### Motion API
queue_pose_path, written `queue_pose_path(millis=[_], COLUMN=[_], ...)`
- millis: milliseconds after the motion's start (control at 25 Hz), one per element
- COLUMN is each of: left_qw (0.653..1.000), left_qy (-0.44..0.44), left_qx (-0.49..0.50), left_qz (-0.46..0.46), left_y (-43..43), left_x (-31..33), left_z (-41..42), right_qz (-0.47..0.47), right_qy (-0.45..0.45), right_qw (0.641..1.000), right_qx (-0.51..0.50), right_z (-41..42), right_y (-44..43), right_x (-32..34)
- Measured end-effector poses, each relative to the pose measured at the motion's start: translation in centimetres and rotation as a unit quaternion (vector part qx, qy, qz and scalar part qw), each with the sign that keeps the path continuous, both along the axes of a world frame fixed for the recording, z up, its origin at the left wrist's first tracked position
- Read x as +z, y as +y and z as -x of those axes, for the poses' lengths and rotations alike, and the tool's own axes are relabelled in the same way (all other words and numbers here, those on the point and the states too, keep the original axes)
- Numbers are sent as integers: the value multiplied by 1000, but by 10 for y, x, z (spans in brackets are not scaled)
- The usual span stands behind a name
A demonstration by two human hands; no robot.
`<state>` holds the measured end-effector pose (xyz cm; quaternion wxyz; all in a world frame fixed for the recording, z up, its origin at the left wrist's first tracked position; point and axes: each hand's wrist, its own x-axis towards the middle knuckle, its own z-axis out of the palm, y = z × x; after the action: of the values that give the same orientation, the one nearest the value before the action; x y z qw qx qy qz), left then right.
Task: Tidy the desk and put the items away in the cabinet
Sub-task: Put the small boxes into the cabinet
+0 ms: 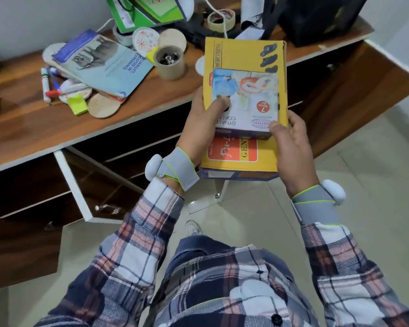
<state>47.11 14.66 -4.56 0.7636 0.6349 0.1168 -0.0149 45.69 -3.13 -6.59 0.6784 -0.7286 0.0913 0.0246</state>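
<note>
A long yellow shoe box is held level in front of the desk, with a smaller white coaster box lying on its lid. My left hand grips the stack's left side, thumb pressed on the coaster box. My right hand grips the right side, thumb on the small box's near corner. Below the wooden desk, a cabinet door stands open beside dark compartments.
On the desk lie a light blue booklet, round coasters, markers, yellow sticky notes, a cardboard cup of binder clips, a tape roll, a green folder and a black bag. Tiled floor lies underfoot.
</note>
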Motion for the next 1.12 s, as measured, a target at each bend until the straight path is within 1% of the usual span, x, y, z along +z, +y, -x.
queue_pose_path(millis=[200, 360, 520, 600, 680, 880, 960, 1040, 1120], left_qw=[1000, 1000, 998, 996, 993, 988, 981, 975, 968], left_qy=[14, 12, 52, 88, 114, 142, 172, 201, 232], left_qx=[2, -3, 1, 24, 36, 63, 91, 96, 91], left_qz=[2, 3, 20, 18, 14, 3, -8, -16, 5], left_y=[-54, -157, -223, -255, -267, -276, -277, -276, -273], left_x=[-9, -22, -42, -47, -51, -60, -69, -82, -99], left_z=[-32, -67, -82, -84, -83, -96, -102, -108, -118], right_qz=[-1, 2, 21, 24, 30, 19, 33, 53, 75], right_qy=[9, 31, 63, 89, 108, 128, 133, 146, 166], right_qw=[1000, 999, 998, 995, 992, 989, 988, 985, 981], right_qx=[2, 8, 18, 42, 53, 69, 72, 75, 73], right_z=[-28, -69, -88, -96, -97, -110, -117, -122, -132], right_y=[-54, -157, -222, -253, -265, -275, -277, -277, -275], right_x=[-7, -20, -35, -41, -47, -56, -60, -65, -76])
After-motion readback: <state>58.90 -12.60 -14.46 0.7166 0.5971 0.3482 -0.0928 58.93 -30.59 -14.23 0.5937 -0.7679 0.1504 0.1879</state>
